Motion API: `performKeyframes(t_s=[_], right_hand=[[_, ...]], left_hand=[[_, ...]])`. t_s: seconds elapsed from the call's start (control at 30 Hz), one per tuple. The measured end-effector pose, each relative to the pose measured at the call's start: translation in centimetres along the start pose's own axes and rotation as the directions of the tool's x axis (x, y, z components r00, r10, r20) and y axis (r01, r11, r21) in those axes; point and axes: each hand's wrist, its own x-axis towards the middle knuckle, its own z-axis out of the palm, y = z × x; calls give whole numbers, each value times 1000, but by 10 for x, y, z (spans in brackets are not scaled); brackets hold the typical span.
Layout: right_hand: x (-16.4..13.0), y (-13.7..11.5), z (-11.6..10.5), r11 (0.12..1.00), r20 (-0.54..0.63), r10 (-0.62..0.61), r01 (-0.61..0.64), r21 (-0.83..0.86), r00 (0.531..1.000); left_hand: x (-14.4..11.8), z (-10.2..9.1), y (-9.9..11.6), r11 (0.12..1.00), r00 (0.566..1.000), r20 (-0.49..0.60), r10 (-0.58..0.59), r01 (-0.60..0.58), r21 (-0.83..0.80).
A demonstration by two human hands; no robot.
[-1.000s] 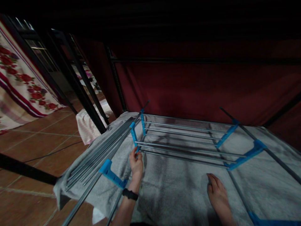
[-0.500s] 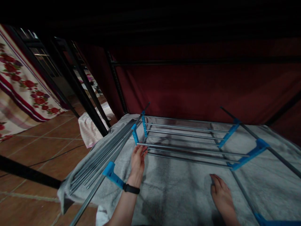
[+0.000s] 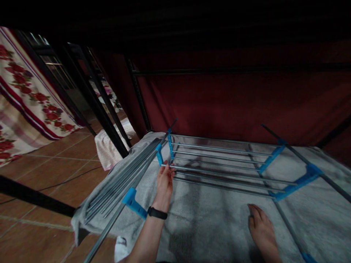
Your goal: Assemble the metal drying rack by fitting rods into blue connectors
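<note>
A rack of grey metal tubes and blue plastic brackets stands on a grey blanket. My left hand, with a black band on the wrist, has its fingers closed around the left end of a crosswise tube, close to a blue bracket. Another blue bracket sits on the long left side pole, just left of my wrist. My right hand rests on the blanket with fingers loosely bent and apart from the rack. Near it are the right-hand brackets.
Several loose tubes lie in a bundle along the blanket's left edge. Black frame posts rise at the left, and a dark red cloth hangs behind. A floral cloth hangs above the tiled floor.
My left hand has shifted slightly up at the tube's end, its fingers now around it. The whole view has moved slightly; my right hand stays on the blanket.
</note>
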Motion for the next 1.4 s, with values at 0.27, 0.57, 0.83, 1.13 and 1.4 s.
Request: performKeyframes(t_s=[0.27, 0.57, 0.83, 1.13, 1.4], right_hand=[[0, -3, -2, 1000, 33, 4, -3, -31, 999], [2, -7, -6, 1000, 13, 9, -9, -21, 1000], [3, -8, -6, 1000, -5, 7, -7, 1, 1000], [3, -8, -4, 1000, -17, 8, -7, 6, 1000], [8, -26, -11, 999, -57, 54, -53, 14, 997]], left_hand=[[0, 9, -3, 999, 999, -37, 28, -29, -19], [0, 14, -6, 999, 995, -86, 50, -51, -15], [-1, 10, -3, 1000, 999, -50, 9, -9, 1], [-9, -10, -7, 999, 996, -80, -33, 34, 13], [-4, -7, -2, 993, 987, -124, -99, 105, 45]])
